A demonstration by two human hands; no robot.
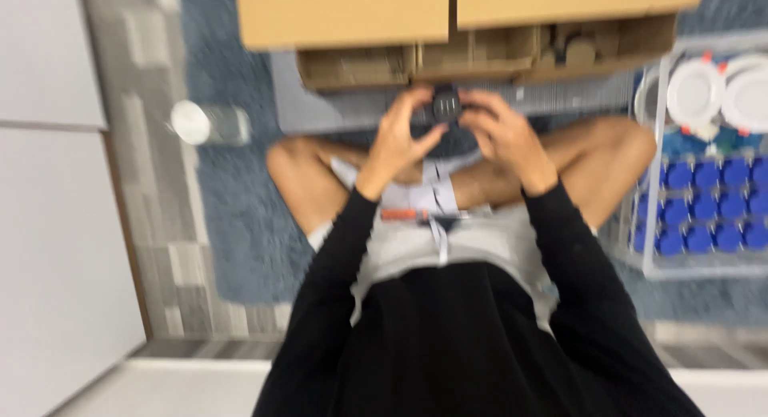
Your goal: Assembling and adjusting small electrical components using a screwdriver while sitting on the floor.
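Both hands, left hand [398, 137] and right hand [500, 133], grip a small dark part [446, 105].

Blue carpet [232, 225] covers the floor, bordered by grey patterned tiles [160, 225] — a white wall panel [56, 225] stands left, and soft, even light falls across everything.

We see a small dark part [446, 105], likely matt plastic though blurred, between bare fingers [416, 97]. The box [344, 17] is matt brown cardboard; the rug [232, 217] is rough blue pile. Our sleeves [344, 249] are matt black cloth, and the blue caps [704, 209] look like smooth plastic.
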